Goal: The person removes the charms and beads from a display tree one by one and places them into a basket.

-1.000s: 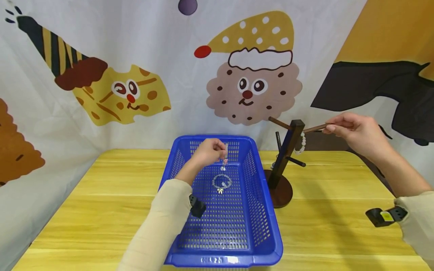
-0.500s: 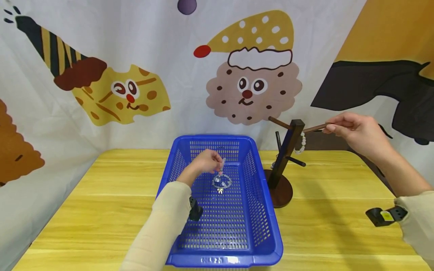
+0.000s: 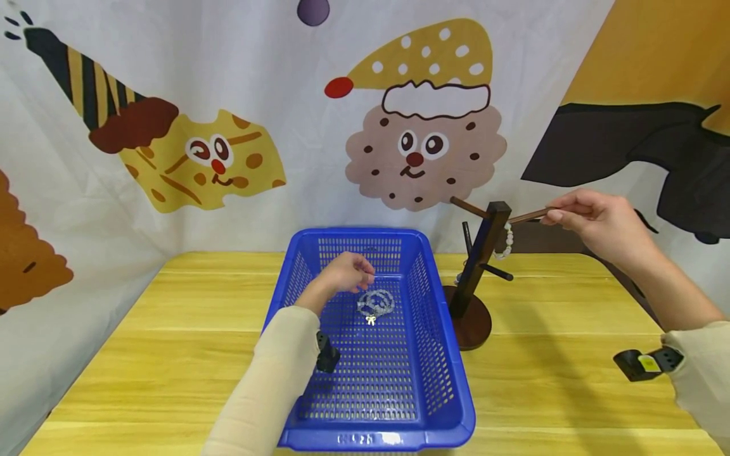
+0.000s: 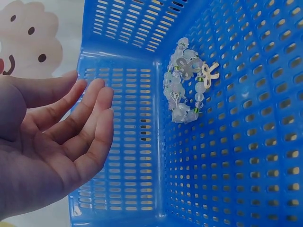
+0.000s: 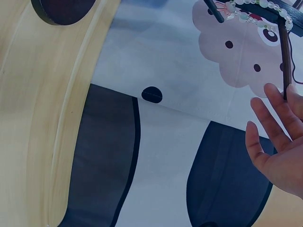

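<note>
Inside the blue basket, beaded bracelets lie overlapping on the floor of it, with a bow charm. My left hand hovers just above them, fingers loosely bent and holding nothing; in the left wrist view the hand is apart from the bracelets. My right hand pinches the tip of an upper peg of the dark wooden stand. On that peg a pale beaded bracelet hangs close to the post.
The stand's round base is on the wooden table, right beside the basket. Lower pegs stick out from the post, and something small hangs behind it. A printed cloth hangs behind the table.
My left hand has lowered slightly leftward and let go of a beaded bracelet, which now lies on the other in the basket. The right hand stays on the peg.
</note>
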Motion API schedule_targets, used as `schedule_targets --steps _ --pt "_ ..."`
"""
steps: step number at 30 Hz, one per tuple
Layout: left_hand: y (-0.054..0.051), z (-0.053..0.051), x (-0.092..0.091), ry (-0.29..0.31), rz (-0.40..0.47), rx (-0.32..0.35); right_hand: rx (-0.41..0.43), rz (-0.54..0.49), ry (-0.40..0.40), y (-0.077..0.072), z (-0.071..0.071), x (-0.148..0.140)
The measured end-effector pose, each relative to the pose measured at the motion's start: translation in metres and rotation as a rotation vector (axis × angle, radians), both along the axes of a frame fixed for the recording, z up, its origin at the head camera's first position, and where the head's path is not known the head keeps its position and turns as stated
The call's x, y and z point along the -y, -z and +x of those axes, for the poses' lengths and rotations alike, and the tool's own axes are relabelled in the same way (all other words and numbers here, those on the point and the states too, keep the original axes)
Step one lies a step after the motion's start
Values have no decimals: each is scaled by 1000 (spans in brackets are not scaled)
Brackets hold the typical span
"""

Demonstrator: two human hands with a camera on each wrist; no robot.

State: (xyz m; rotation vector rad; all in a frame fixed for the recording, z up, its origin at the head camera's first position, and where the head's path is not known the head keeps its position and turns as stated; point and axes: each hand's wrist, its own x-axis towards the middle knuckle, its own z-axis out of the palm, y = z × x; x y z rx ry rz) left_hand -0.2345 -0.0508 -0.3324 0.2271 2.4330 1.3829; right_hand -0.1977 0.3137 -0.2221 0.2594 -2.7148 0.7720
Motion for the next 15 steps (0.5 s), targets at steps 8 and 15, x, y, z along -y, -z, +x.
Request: schedule_targets --steps 8,15 --pt "-2 0 1 12 12 -4 -8 -3 0 -1 1 0" --pt "-9 2 -1 20 51 -9 -16 2 -2 -1 1 0"
